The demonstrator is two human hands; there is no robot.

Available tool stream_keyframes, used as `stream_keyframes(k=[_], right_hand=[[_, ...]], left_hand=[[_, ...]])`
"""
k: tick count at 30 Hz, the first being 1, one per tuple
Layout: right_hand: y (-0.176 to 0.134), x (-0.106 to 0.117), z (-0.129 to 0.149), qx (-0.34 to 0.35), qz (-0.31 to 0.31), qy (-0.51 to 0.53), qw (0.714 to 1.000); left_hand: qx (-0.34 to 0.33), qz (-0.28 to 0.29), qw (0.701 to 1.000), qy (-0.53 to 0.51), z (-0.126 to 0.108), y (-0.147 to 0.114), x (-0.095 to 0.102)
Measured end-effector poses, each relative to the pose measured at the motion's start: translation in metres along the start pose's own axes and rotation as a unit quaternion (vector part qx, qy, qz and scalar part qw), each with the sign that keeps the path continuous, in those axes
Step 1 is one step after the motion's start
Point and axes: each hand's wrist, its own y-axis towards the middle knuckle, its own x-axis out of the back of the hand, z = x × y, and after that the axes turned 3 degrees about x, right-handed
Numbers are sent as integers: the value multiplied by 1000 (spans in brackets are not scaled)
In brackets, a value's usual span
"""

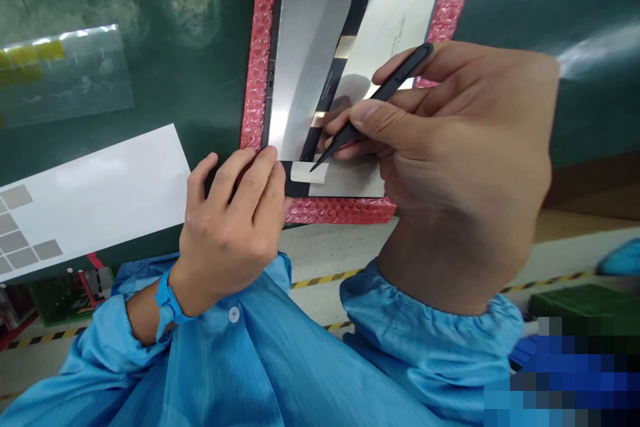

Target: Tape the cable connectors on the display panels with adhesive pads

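A flat silver display panel lies before me, with a black flat cable running up its back. Black tweezers are held pen-like in my right hand. Their tip rests on or just over a small white label, stuck on the dark strip along the panel's near edge. My left hand lies over the near left corner, fingers spread and resting on the panel's edge. Part of a black piece shows between those fingers; the rest is hidden.
Pink bubble wrap lies under the panel on the green table. At left are a white sheet with grey squares and a clear plastic sheet with yellow tabs. A green crate stands below the table.
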Motion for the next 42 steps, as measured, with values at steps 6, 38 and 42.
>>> stream_keyframes(k=[6,38,42], right_hand=[[-1,-5,3,-4,-26,5,1000],[-3,-7,2,8,-38,-8,999],[-3,-6,2,13,-30,-23,999]], left_hand=[[4,-11,1000,4,-1,0,-1],[12,4,1000,18,-4,2,-1],[11,5,1000,25,-4,3,-1]])
